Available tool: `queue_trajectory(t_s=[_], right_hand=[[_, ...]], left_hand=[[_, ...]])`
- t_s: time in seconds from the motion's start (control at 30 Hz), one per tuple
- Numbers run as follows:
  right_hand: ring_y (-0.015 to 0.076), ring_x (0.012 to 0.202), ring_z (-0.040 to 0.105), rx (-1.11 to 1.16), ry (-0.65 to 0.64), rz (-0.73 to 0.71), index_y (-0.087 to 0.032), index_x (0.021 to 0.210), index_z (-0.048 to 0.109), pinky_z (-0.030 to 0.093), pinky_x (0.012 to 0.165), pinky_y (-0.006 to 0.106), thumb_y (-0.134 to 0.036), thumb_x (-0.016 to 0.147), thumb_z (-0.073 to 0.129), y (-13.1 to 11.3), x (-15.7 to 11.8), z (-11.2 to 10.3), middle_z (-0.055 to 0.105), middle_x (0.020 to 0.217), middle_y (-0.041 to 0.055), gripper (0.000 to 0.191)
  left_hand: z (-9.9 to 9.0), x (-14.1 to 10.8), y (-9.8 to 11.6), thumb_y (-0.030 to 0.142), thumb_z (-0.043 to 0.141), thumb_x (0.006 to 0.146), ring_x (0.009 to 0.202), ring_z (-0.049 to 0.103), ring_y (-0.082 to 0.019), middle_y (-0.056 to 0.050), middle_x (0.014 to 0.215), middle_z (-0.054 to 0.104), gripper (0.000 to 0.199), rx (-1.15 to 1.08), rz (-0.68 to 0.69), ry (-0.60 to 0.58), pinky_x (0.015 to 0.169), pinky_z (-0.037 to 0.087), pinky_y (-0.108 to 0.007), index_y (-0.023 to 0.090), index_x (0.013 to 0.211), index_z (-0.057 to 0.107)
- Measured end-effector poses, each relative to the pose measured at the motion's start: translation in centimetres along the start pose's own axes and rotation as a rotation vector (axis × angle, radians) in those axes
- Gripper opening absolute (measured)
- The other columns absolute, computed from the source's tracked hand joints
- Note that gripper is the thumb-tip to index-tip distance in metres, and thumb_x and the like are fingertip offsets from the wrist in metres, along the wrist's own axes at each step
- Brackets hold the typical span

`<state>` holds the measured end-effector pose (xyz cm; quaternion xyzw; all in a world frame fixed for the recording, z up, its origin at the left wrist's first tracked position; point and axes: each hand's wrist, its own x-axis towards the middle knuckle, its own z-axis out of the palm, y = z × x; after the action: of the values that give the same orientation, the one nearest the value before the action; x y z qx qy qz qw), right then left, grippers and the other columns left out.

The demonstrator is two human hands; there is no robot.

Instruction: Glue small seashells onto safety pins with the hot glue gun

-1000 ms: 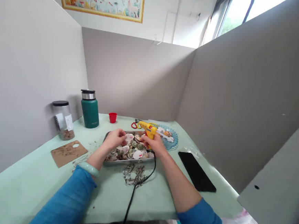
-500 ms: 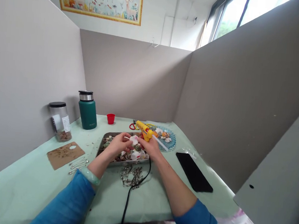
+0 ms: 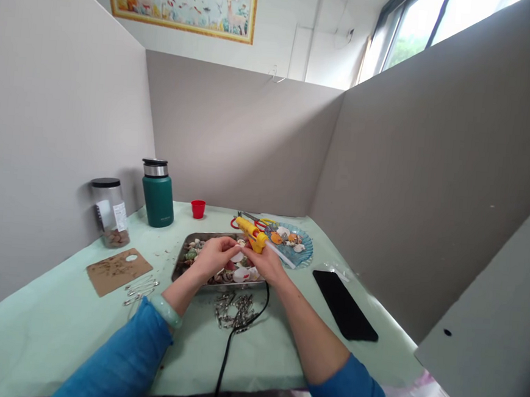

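Note:
Over a metal tray [image 3: 177,271] filled with shells, my two hands meet at the fingertips. Between them is a pale, whitish shell [image 3: 238,256], pinched by my left hand [image 3: 214,257]; the fingers cover part of it. My right hand [image 3: 265,264] is closed around a yellow hot glue gun [image 3: 252,234], whose nozzle points away to the left and whose clear glue stick [image 3: 283,256] sticks out at the back. The right fingertips also reach the shell's edge. From the gun a black cord [image 3: 226,354] runs down across the table.
Metal clasps [image 3: 234,311] lie before the tray, safety pins [image 3: 141,288] and a brown card [image 3: 118,271] to the left. Behind stand a jar [image 3: 110,214], green bottle [image 3: 158,199] and red cup [image 3: 197,210]. Rightward are a blue plate [image 3: 307,251] with shells and a black phone-like slab [image 3: 344,306].
My left hand has moved in toward the right one, and the fingertips now meet at the shell. The glue gun has shifted slightly left and down. The view has shifted a little.

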<state>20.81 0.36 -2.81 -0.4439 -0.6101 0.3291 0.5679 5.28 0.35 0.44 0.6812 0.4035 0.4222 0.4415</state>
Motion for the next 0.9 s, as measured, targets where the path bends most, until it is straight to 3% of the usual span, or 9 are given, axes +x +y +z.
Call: queue_trajectory(t_s=[0.1,0.27,0.37,0.57,0.73,0.9], right_hand=[[0.0088,0.049,0.048,0.022,-0.005,0.012,-0.016,0.096,0.059,0.039,0.043,0.02,-0.044,0.072,0.064,0.0,-0.1,-0.1,0.054,0.063,-0.0028,0.037],[0.0116,0.059,0.053,0.161,-0.047,0.006,-0.017,0.094,0.061,0.041,0.044,0.02,-0.043,0.074,0.064,-1.4,-0.6,-0.8,0.061,0.077,0.0028,0.033],[0.0108,0.054,0.051,0.198,-0.125,0.003,-0.018,0.09,0.06,0.039,0.043,0.02,-0.044,0.076,0.062,-2.6,-1.0,-1.4,0.059,0.067,0.0007,0.029],[0.0087,0.043,0.045,-0.031,-0.172,0.033,-0.018,0.084,0.06,0.039,0.042,0.021,-0.042,0.076,0.062,-3.1,-1.7,-1.6,0.052,0.052,-0.0033,0.026],[0.0088,0.043,0.045,-0.047,-0.164,0.029,-0.016,0.082,0.059,0.04,0.043,0.021,-0.043,0.078,0.058,-2.8,-1.8,-1.4,0.05,0.049,-0.0041,0.027],[0.0093,0.043,0.046,-0.085,-0.194,0.035,-0.016,0.081,0.059,0.04,0.043,0.021,-0.045,0.078,0.058,-2.3,-1.7,-1.4,0.05,0.048,-0.0038,0.029]], left_hand=[[-0.3,0.1,-0.2,0.04,0.063,0.07,0.039,0.054,-0.01,0.003,0.055,0.057,0.027,-0.017,0.029,0.074,0.04,0.04,-0.019,0.014,0.075,0.059],[-1.2,0.6,-0.3,0.04,0.068,0.066,0.046,0.059,-0.012,0.0,0.065,0.062,0.034,-0.263,-0.049,0.2,0.047,0.049,-0.023,0.013,0.087,0.061],[-1.6,0.8,-0.2,0.037,0.07,0.066,0.049,0.061,-0.012,-0.002,0.068,0.064,0.036,-0.349,-0.07,0.25,0.051,0.052,-0.024,0.012,0.09,0.06],[-1.9,1.0,-0.2,0.033,0.07,0.067,0.055,0.063,-0.012,-0.002,0.067,0.064,0.031,-0.393,-0.021,0.303,0.052,0.052,-0.021,0.011,0.087,0.061],[-1.9,1.3,-0.7,0.025,0.07,0.067,0.056,0.065,-0.015,-0.003,0.061,0.065,0.027,-0.377,-0.018,0.355,0.053,0.053,-0.023,0.011,0.085,0.056],[-2.0,1.3,-0.7,0.028,0.07,0.067,0.059,0.067,-0.017,-0.003,0.061,0.066,0.027,-0.372,0.002,0.343,0.056,0.054,-0.025,0.013,0.082,0.053]])
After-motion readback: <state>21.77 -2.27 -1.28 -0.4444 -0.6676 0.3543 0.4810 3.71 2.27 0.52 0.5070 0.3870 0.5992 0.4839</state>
